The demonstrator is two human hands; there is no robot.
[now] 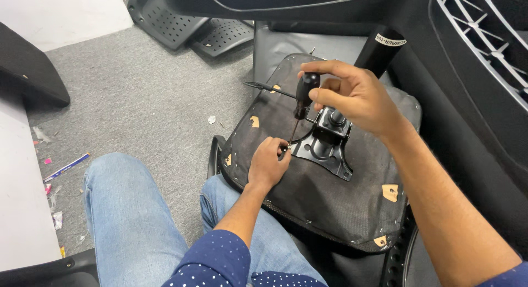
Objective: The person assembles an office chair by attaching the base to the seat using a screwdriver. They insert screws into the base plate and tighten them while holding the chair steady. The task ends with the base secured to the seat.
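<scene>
An upturned chair seat (352, 201), covered in dark fabric, rests against my knees. A black metal mounting plate (322, 149) is fixed at its centre. My right hand (352, 97) grips the black handle of a screwdriver (303, 94), held nearly upright with its thin shaft pointing down to the plate's left corner. My left hand (268, 165) pinches a small screw at the screwdriver's tip, fingers closed around it. A black gas-lift cylinder (380, 50) stands behind my right hand.
Grey carpet (143, 105) lies to the left, strewn with paper scraps. Perforated black plastic chair parts (181, 25) lie at the top. A large black plastic chair back (478, 39) looms on the right. A thin black lever (269, 88) juts from the seat.
</scene>
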